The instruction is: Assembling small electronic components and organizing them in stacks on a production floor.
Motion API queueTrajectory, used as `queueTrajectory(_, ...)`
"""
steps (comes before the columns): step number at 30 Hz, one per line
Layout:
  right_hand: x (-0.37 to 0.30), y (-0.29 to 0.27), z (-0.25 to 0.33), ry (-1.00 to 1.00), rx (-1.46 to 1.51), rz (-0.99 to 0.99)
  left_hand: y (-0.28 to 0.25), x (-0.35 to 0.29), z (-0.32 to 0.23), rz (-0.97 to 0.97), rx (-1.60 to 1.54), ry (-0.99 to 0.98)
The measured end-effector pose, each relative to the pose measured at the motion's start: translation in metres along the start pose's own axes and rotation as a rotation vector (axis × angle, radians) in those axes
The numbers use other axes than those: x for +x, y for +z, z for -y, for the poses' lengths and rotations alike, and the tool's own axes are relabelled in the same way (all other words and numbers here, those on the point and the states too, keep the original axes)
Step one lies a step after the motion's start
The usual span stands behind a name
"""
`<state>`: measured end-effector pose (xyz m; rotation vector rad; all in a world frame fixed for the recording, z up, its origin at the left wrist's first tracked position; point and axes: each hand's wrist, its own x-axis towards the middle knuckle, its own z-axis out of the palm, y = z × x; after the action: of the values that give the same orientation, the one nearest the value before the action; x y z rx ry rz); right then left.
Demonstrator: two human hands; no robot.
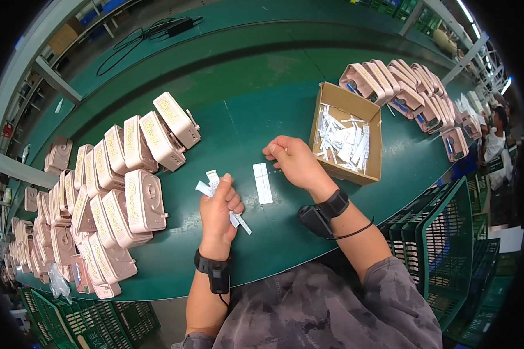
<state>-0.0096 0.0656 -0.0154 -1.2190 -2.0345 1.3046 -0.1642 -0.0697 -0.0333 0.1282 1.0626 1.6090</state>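
My left hand [217, 210] is closed around a small bunch of white strips [243, 223], whose ends stick out above and below the fist. To its right, a pair of flat white strips [262, 184] lies side by side on the green table [285, 238]. Just above these, my right hand [297, 161] hovers with curled fingers and the thumb pressed to them; anything in that pinch is too small or hidden to make out. Beyond the right hand stands an open cardboard box [376, 139] holding many loose white strips [349, 138].
Rows of pink plastic casings [148, 200] with gold lettering crowd the table's left side. More pink casings [378, 81], some showing their insides, stand at the far right. Green crates [434, 250] are below the table edge. A black cable with adapter [177, 27] lies at the back.
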Motion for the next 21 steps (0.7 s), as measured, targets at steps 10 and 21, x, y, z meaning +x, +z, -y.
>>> queueTrajectory(10,-0.033,-0.011,0.008,0.129,0.833,0.091,0.019,-0.019,0.005,0.123,0.205,-0.020)
queueTrajectory(21,-0.075,-0.009,0.021,-0.111,-0.042,0.094,-0.004,-0.061,0.010,0.330,0.637,0.110)
